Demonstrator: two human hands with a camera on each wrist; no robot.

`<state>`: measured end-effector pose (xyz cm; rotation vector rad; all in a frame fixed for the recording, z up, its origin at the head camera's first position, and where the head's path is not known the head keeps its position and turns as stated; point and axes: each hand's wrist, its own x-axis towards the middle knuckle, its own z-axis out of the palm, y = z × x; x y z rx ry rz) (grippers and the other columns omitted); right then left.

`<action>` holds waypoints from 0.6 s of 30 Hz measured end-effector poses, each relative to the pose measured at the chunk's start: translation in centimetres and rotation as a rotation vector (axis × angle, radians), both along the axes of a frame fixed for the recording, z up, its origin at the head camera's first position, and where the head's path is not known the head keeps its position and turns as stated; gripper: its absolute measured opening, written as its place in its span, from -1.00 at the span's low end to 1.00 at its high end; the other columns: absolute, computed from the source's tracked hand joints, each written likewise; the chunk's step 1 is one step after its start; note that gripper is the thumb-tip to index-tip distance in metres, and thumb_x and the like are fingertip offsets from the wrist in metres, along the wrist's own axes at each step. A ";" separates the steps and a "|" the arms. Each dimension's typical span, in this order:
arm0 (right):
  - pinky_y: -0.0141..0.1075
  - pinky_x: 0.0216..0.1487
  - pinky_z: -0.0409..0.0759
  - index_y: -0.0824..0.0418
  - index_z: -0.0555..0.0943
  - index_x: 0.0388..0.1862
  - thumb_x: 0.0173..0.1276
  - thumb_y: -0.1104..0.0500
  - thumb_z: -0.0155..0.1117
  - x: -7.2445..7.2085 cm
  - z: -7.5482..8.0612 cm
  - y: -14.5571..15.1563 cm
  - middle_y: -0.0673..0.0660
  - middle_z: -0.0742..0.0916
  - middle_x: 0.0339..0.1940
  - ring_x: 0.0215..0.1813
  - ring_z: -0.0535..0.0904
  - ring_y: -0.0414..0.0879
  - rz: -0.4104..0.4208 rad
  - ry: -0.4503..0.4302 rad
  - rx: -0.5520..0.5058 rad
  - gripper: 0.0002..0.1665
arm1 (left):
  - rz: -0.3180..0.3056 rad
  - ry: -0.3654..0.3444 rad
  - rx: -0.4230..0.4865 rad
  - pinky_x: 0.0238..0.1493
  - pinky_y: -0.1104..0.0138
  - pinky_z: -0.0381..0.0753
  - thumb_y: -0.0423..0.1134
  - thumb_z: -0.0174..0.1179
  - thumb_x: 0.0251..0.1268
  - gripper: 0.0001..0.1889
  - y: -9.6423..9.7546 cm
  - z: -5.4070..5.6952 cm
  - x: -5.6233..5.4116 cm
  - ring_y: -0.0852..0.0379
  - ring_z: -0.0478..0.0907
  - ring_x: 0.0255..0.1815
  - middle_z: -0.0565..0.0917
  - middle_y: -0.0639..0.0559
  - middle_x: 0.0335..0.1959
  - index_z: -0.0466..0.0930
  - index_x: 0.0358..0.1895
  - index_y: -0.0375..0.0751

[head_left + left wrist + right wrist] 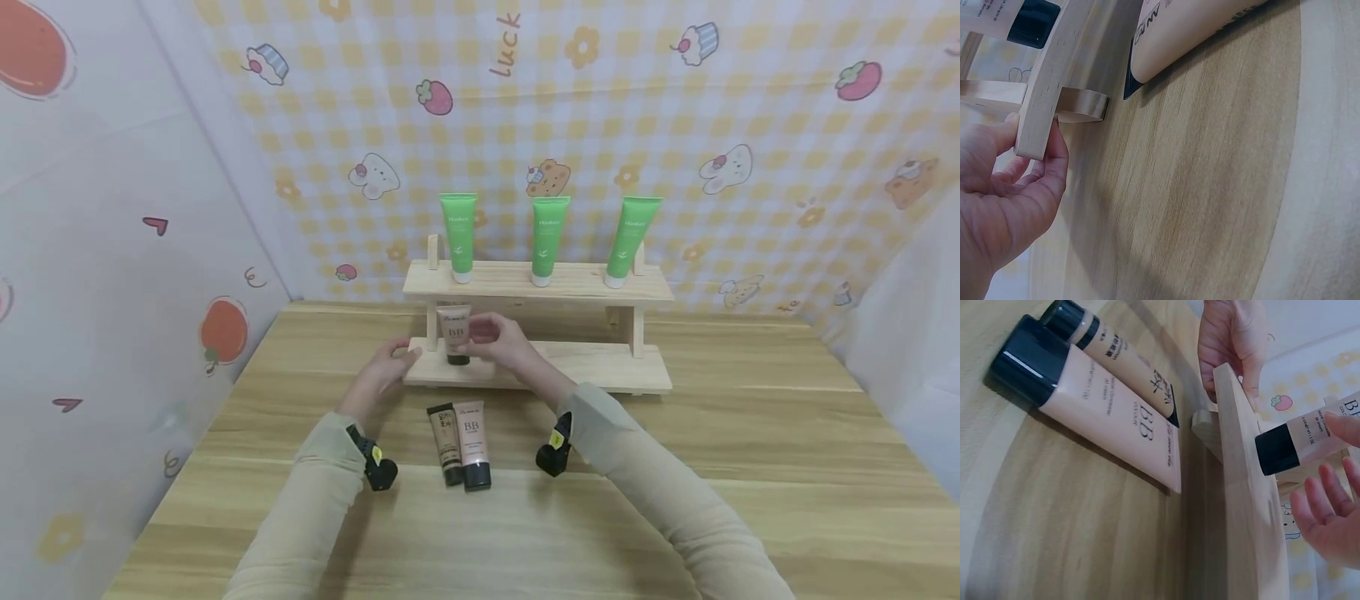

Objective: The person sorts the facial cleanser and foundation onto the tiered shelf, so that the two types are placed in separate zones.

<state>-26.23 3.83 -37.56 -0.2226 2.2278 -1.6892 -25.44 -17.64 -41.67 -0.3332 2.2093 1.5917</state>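
A pink BB cream tube [454, 329] with a black cap stands upright, cap down, at the left of the lower tier of a wooden two-tier shelf [592, 367]. My right hand [504, 340] pinches this tube from its right side, the thumb on its front; the other fingers are spread, as the right wrist view shows. With thumb above and fingers beneath, my left hand [1019, 194] grips the left end of the lower board. On the table before the shelf lie another pink BB tube [472, 446] and a slimmer beige tube [446, 443], side by side.
Three green tubes stand on the upper tier: a left one [461, 237], a middle one [550, 242] and a right one [632, 242], which leans. Behind the wood-grain table [750, 467] hangs a patterned cloth [480, 125]. The upper board [510, 282] overhangs the held tube.
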 end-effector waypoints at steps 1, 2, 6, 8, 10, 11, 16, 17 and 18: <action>-0.17 0.14 0.53 0.19 0.39 0.20 0.04 0.23 0.40 0.1 -0.1 0.1 0.18 0.57 0.16 0.18 0.49 0.05 -0.002 -0.011 0.001 -0.30 | 0.001 0.002 0.002 0.36 0.07 0.24 -0.09 -0.13 0.42 -0.37 0.0 0.0 0.0 -0.23 0.25 0.31 0.09 -0.38 0.37 -0.14 0.42 -0.24; -0.17 0.11 0.54 0.19 0.38 0.20 0.06 0.21 0.39 0.2 -0.2 0.2 0.18 0.57 0.16 0.18 0.50 0.05 -0.003 -0.022 0.000 -0.31 | 0.000 0.004 -0.001 0.36 0.07 0.24 -0.09 -0.13 0.42 -0.37 0.0 0.0 0.0 -0.23 0.25 0.31 0.08 -0.38 0.37 -0.13 0.42 -0.24; -0.19 0.09 0.57 0.17 0.39 0.20 0.09 0.14 0.38 0.7 -0.8 0.6 0.16 0.57 0.15 0.16 0.51 0.03 -0.032 -0.092 -0.001 -0.33 | 0.001 0.006 -0.006 0.36 0.06 0.23 -0.10 -0.13 0.42 -0.37 -0.1 0.0 0.1 -0.24 0.23 0.32 0.06 -0.39 0.38 -0.12 0.42 -0.25; -0.19 0.09 0.57 0.18 0.38 0.21 0.09 0.13 0.38 1.0 -0.9 0.7 0.18 0.56 0.16 0.16 0.51 0.04 -0.044 -0.116 -0.006 -0.31 | -0.001 0.003 -0.006 0.36 0.06 0.23 -0.10 -0.14 0.42 -0.38 -0.1 -0.1 0.1 -0.23 0.22 0.33 0.04 -0.38 0.39 -0.12 0.42 -0.25; -0.19 0.09 0.57 0.19 0.38 0.22 0.10 0.13 0.38 1.2 -1.0 0.9 0.20 0.56 0.16 0.17 0.51 0.05 -0.056 -0.131 -0.007 -0.31 | 0.000 -0.001 0.003 0.36 0.07 0.23 -0.10 -0.14 0.42 -0.38 -0.1 -0.2 0.0 -0.23 0.23 0.33 0.04 -0.38 0.39 -0.13 0.42 -0.24; -0.19 0.09 0.57 0.20 0.37 0.23 0.11 0.14 0.37 1.3 -1.0 1.0 0.20 0.56 0.17 0.17 0.51 0.05 -0.063 -0.137 -0.010 -0.31 | 0.001 -0.002 0.009 0.36 0.07 0.23 -0.10 -0.14 0.42 -0.38 -0.1 -0.2 0.0 -0.22 0.23 0.33 0.04 -0.37 0.39 -0.13 0.42 -0.25; -0.23 0.01 0.61 0.25 0.40 0.20 0.17 0.14 0.31 2.0 -1.0 1.5 0.26 0.58 0.11 0.09 0.56 0.07 -0.067 -0.140 0.013 -0.39 | -0.003 0.001 -0.006 0.36 0.08 0.24 -0.08 -0.14 0.42 -0.37 0.0 -0.2 -0.1 -0.22 0.22 0.34 0.06 -0.37 0.39 -0.13 0.42 -0.25; -0.23 -0.01 0.62 0.26 0.40 0.20 0.19 0.13 0.29 2.1 -1.0 1.6 0.27 0.59 0.10 0.07 0.57 0.06 -0.054 -0.138 0.029 -0.40 | -0.002 0.002 -0.012 0.35 0.07 0.24 -0.08 -0.13 0.42 -0.37 0.0 -0.1 0.0 -0.22 0.22 0.34 0.06 -0.37 0.39 -0.12 0.42 -0.24; -0.23 -0.02 0.63 0.28 0.40 0.19 0.20 0.12 0.28 2.4 -1.0 1.6 0.28 0.59 0.08 0.06 0.58 0.06 -0.037 -0.143 0.040 -0.41 | -0.003 0.005 -0.010 0.35 0.08 0.24 -0.09 -0.14 0.42 -0.37 0.1 0.0 0.0 -0.23 0.21 0.34 0.06 -0.38 0.39 -0.13 0.42 -0.25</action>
